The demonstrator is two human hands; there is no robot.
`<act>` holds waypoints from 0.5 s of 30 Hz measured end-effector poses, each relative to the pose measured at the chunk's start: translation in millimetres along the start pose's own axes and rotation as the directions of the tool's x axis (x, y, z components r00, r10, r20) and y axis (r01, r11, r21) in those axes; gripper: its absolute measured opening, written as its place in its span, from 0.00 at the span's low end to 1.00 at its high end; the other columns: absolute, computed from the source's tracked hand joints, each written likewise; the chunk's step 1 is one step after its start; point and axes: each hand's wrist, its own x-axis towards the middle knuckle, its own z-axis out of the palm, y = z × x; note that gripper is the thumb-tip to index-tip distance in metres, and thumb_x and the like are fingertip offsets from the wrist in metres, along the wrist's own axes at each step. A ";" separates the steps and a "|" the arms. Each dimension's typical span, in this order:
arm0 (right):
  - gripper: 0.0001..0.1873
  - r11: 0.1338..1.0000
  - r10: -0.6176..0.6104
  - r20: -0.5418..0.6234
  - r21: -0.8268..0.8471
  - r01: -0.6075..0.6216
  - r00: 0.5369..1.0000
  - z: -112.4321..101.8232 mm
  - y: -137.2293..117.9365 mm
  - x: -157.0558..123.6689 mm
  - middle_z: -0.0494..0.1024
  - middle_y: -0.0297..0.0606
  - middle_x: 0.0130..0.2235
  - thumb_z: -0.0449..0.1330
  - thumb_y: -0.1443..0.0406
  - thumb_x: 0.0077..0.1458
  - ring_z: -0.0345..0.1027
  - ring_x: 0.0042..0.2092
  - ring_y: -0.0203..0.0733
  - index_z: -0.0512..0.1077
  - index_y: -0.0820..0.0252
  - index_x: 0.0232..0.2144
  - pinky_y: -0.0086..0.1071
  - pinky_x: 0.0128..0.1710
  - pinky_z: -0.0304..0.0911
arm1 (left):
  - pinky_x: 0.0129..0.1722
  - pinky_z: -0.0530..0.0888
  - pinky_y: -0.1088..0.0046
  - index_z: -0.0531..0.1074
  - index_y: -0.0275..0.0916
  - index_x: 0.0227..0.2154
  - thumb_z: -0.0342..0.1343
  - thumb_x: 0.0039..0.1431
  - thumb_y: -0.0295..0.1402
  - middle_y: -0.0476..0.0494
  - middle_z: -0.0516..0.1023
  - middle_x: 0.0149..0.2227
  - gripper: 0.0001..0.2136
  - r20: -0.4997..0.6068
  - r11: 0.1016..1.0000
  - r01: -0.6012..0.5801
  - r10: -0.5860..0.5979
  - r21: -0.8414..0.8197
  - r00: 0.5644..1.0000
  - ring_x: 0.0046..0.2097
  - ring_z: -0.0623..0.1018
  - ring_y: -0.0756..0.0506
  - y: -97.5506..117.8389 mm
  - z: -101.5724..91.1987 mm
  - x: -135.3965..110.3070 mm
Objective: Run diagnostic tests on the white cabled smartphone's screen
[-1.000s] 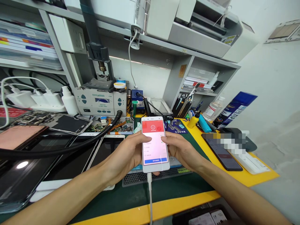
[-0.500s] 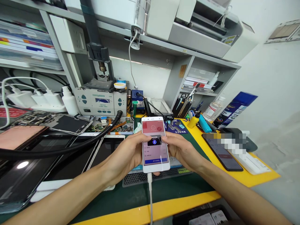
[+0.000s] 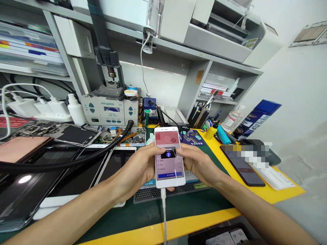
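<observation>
Bare forearms (image 3: 84, 204) converge, left grip (image 3: 140, 161) and right grip (image 3: 198, 161) curled, thumbs (image 3: 156, 149) pointing inward.

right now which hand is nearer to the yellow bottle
Right. The right hand, at the right edge of the white phone, is nearer than the bottle and left of it; the left hand is farther left, at the phone's left edge.

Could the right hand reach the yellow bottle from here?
Likely yes: nothing tall seems to stand between the right hand and the yellow bottle, though that hand would first have to leave the white phone.
</observation>
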 end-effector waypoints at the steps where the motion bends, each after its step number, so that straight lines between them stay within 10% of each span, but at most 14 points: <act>1: 0.18 1.000 0.000 0.000 0.001 0.000 1.000 -0.1 0.1 0.0 0.79 0.40 0.37 0.56 0.60 0.61 0.69 0.29 0.39 0.73 0.57 0.52 0.39 0.40 0.68 | 0.31 0.79 0.51 0.71 0.34 0.51 0.51 0.63 0.34 0.30 0.74 0.51 0.16 -0.001 1.000 0.001 -0.001 -0.001 1.000 0.47 0.77 0.30 0.1 0.1 0.0; 15: 0.19 1.000 -0.007 0.019 -0.008 0.007 1.000 -0.4 0.7 -0.8 0.80 0.41 0.39 0.53 0.61 0.63 0.72 0.30 0.40 0.72 0.57 0.53 0.40 0.41 0.68 | 0.31 0.79 0.51 0.69 0.34 0.52 0.50 0.63 0.32 0.30 0.75 0.51 0.16 -0.006 1.000 0.003 -0.003 0.003 1.000 0.46 0.77 0.31 1.0 1.5 -0.4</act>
